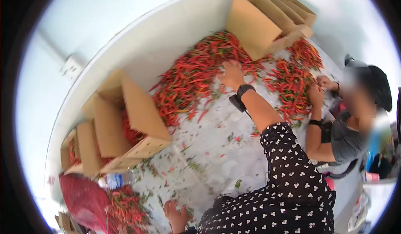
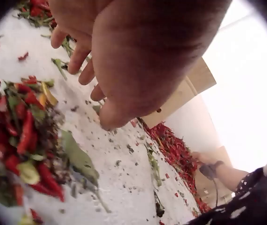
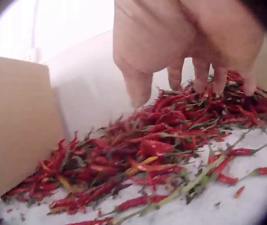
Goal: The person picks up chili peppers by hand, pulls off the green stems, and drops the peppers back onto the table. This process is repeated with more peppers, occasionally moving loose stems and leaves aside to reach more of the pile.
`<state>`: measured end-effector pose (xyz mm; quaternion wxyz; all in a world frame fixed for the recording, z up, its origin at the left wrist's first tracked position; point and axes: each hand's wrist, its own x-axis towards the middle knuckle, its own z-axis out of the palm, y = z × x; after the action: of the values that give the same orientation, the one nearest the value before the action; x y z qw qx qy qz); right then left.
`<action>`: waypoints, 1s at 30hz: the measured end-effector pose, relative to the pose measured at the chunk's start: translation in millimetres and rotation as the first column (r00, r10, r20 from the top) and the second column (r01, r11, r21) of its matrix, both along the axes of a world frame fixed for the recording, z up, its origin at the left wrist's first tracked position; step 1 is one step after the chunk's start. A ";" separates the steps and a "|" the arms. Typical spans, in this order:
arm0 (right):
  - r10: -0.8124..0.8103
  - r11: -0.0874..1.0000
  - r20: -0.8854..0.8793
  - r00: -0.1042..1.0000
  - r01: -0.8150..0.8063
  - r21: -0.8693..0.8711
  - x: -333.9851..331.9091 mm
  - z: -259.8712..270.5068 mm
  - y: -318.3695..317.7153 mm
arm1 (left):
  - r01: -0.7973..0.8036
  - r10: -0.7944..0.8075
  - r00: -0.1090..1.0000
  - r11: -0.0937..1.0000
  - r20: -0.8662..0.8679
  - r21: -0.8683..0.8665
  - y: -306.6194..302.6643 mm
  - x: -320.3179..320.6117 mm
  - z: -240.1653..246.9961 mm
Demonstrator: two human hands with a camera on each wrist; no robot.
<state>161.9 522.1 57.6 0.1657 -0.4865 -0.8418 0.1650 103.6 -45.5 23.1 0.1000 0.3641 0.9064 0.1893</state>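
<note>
My right hand reaches out to the near edge of a big heap of red chili peppers. In the right wrist view the fingers of that hand point down, their tips at the top of the chilies, and nothing shows in the grasp. Low in the head view, my left hand hovers near the tabletop beside a smaller pile of chilies. Seen from the left wrist, its fingers are loosely bent and hold nothing; a clump of chilies and green leaves lies nearby.
Cardboard boxes stand at the left and the back right. A clear bottle lies by a red mesh sack. Another person works over a chili pile at right. Stems and scraps litter the white table.
</note>
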 end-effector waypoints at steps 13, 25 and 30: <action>-0.588 0.781 0.086 0.804 0.592 -0.198 323.9 -88.5 150.5 | 0.034 -0.038 0.999 0.970 -0.013 -0.242 24.9 -7.5 19.1; -0.415 0.891 0.242 0.877 0.445 -0.087 224.5 -54.2 34.8 | 0.037 -0.054 0.996 0.974 -0.073 -0.222 11.4 -15.7 -5.0; -0.165 0.970 0.122 0.979 0.183 -0.157 135.4 -60.4 -65.4 | 0.047 -0.066 0.991 0.987 -0.118 -0.153 21.0 -14.4 -1.8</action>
<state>297.3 456.7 -2.7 0.0923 -0.5790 -0.7867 0.1934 89.1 -24.6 21.3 0.0765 0.3922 0.9117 0.0951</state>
